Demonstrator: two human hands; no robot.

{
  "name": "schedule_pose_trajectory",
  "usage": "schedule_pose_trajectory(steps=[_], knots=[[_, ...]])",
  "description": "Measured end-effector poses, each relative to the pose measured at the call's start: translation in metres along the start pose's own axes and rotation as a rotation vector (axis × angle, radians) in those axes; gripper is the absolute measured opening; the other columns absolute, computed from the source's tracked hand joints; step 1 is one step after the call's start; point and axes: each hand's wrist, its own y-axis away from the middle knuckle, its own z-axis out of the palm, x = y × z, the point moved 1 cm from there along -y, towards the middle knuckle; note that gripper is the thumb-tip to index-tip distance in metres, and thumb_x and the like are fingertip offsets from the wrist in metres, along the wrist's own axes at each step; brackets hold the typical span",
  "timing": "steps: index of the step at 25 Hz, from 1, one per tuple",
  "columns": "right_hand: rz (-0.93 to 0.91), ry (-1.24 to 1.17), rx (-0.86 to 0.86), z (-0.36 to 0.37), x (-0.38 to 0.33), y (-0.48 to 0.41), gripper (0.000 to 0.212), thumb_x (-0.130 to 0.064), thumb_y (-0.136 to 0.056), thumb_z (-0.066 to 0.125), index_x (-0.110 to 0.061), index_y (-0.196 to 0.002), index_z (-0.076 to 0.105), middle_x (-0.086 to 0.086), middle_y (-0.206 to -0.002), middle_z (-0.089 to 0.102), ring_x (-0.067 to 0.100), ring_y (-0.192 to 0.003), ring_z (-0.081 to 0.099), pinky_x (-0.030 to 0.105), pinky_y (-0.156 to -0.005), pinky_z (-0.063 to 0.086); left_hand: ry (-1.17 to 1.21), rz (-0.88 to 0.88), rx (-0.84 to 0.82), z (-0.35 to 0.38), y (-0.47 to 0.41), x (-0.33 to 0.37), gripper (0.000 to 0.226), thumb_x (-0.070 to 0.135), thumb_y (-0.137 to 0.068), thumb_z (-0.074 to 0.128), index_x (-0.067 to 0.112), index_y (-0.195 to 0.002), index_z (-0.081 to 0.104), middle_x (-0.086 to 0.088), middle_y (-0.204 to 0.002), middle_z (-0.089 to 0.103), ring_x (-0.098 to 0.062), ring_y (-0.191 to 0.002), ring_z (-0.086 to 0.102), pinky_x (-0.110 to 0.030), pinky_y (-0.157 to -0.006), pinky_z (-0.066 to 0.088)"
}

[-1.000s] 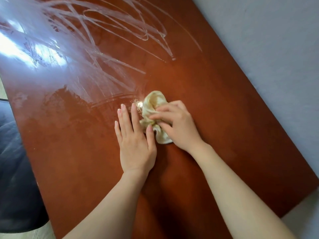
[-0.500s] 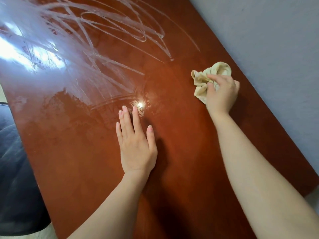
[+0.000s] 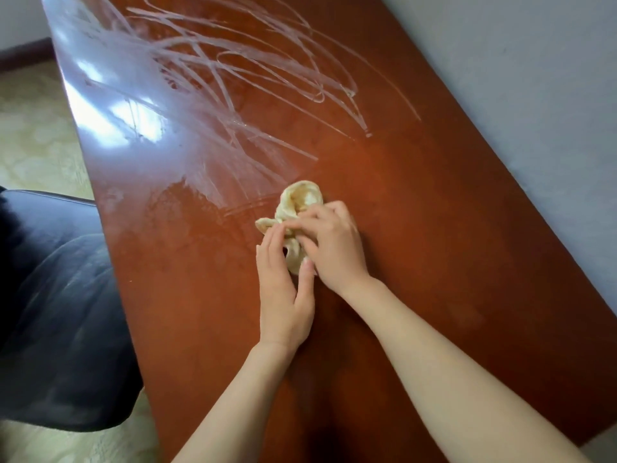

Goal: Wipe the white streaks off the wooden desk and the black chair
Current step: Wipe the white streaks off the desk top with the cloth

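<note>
- The black chair (image 3: 60, 295) sits near on the left, just beside the left edge of the table (image 3: 434, 262). It looks soft and smooth like leather, with faint pale smears on it. It could get forgotten, because both grips are busy on the table.
- The left grip (image 3: 283, 295) is open. Its fingers are almost straight and touch the cloth's left side. Its thumb lies against the cloth's near end.
- The right grip (image 3: 334, 242) is curled over the cloth (image 3: 300, 198) and holds it down on the table, about in the middle.
- The cloth is cream, soft and scrunched into a lumpy ball. A small ball cleans only a thin stripe, so bits could be missed. A dirty cloth might also smear the white stuff around.
- The table top is red-brown wood, flat, hard and very shiny. The near half looks clean.
- The white streaks (image 3: 233, 78) loop and cross over the far half, thickest on the far left. They are far off, so reaching them may be hard.
</note>
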Motion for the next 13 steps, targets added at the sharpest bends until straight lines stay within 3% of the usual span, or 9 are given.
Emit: schedule_pose_trajectory(steps=[3, 6, 9, 13], knots=[[-0.098, -0.006, -0.058, -0.013, 0.01, 0.036, 0.025, -0.011, -0.074, 0.075, -0.023, -0.095, 0.075, -0.009, -0.09, 0.066, 0.016, -0.09, 0.049, 0.03, -0.079, 0.044, -0.224, 0.073, 0.054, -0.032, -0.012, -0.008, 0.047, 0.032, -0.094, 0.038, 0.009, -0.134, 0.047, -0.005, -0.136, 0.048, -0.018, -0.132, 0.036, -0.038, -0.119, 0.004], [-0.117, -0.06, -0.146, -0.028, 0.019, 0.05, 0.025, -0.008, -0.074, 0.076, -0.023, -0.094, 0.075, -0.012, -0.093, 0.065, 0.01, -0.092, 0.047, 0.027, -0.082, 0.045, -0.531, 0.012, 0.137, -0.071, -0.026, -0.036, 0.05, 0.035, -0.091, 0.037, 0.007, -0.131, 0.05, -0.013, -0.136, 0.048, -0.03, -0.131, 0.037, -0.049, -0.115, 0.006], [-0.049, -0.018, -0.157, -0.035, 0.024, 0.031, 0.027, -0.002, -0.075, 0.073, -0.021, -0.094, 0.075, -0.009, -0.097, 0.064, 0.011, -0.095, 0.046, 0.015, -0.084, 0.035, -0.787, -0.255, 0.249, -0.109, -0.028, -0.071, 0.06, 0.036, -0.09, 0.039, 0.005, -0.141, 0.037, -0.019, -0.151, 0.03, -0.037, -0.141, 0.022, -0.057, -0.113, 0.003], [0.151, 0.107, -0.005, -0.036, 0.023, -0.019, 0.027, 0.0, -0.082, 0.064, -0.017, -0.1, 0.073, 0.0, -0.104, 0.064, 0.022, -0.1, 0.046, 0.015, -0.083, 0.027, -0.735, -0.623, 0.311, -0.131, -0.024, -0.093, 0.07, 0.038, -0.099, 0.035, 0.0, -0.15, 0.006, -0.022, -0.158, 0.004, -0.031, -0.146, 0.005, -0.053, -0.115, -0.001]])
